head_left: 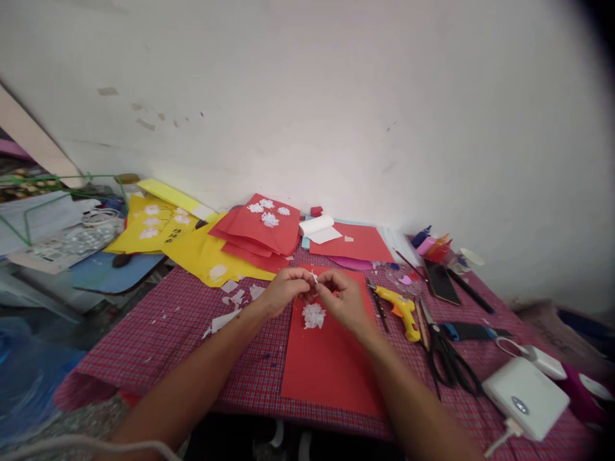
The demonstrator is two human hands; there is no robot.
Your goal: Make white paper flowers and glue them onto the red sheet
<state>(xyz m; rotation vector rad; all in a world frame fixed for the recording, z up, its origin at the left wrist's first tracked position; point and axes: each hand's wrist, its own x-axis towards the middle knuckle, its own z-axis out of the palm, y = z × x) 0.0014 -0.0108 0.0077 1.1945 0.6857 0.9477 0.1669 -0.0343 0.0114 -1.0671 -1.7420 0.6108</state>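
Note:
My left hand [291, 289] and my right hand [339, 294] meet above a red sheet of paper [331, 371]. Both pinch a small piece of white paper [314, 277] between their fingertips; its exact shape is too small to make out. Just below the hands, a ruffled white paper flower [314, 315] lies on the red sheet. To the left of my left hand are torn white paper scraps [235, 296]. A yellow glue gun [402, 310] rests to the right of the red sheet.
Black scissors [449, 355] and a white power box [526, 397] lie on the checked tablecloth [158, 339] at right. Red sheets with white flowers [278, 230], a white paper roll [317, 226] and yellow sheets [196, 253] are at the back. A wall stands behind.

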